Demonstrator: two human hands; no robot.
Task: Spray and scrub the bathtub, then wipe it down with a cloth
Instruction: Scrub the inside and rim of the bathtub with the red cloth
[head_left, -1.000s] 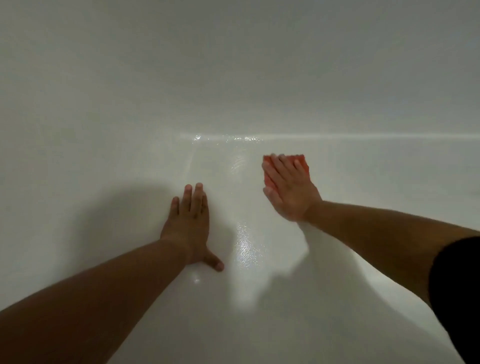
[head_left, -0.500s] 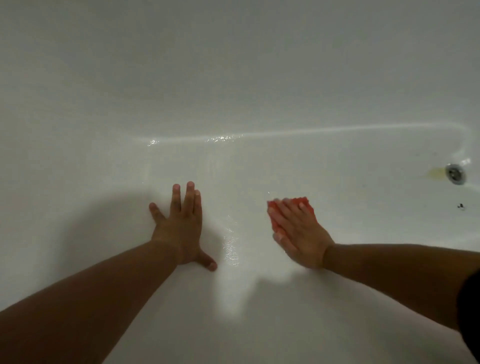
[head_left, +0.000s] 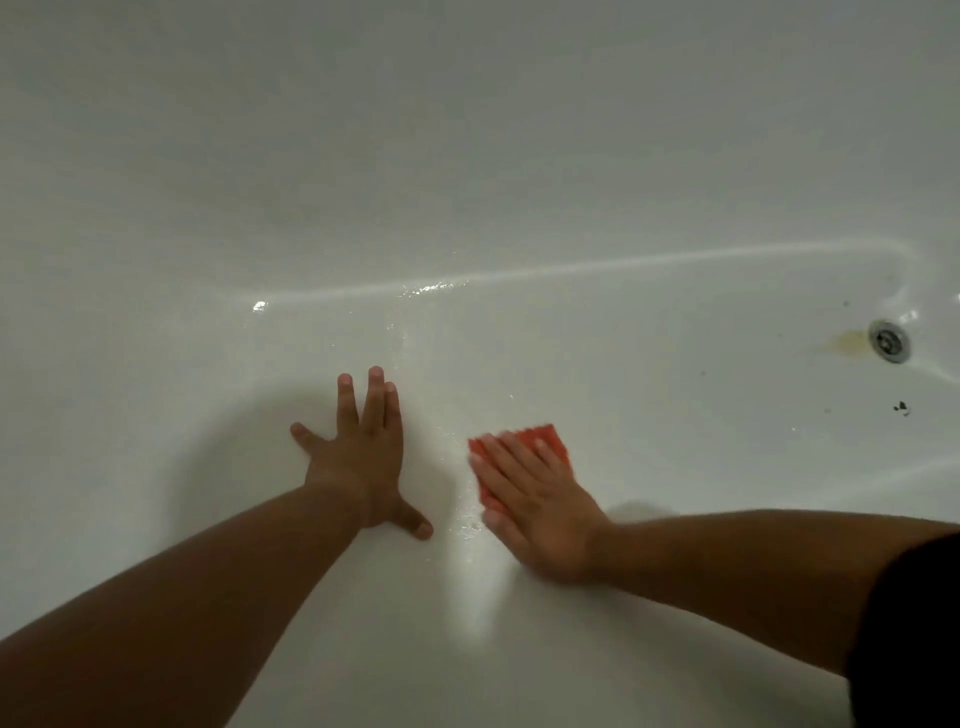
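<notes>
Down on the wet floor of the white bathtub (head_left: 467, 182), I see the left hand (head_left: 358, 457) lying flat with fingers spread, holding nothing. Just to its right, the right hand (head_left: 540, 514) presses a red pad (head_left: 545, 436) against the tub floor with straight fingers, not curled around it. The pad's far edge shows past the fingertips. At far right sits the drain (head_left: 889, 340), a yellowish stain (head_left: 847, 342) touching it and dark specks (head_left: 901, 408) nearby.
</notes>
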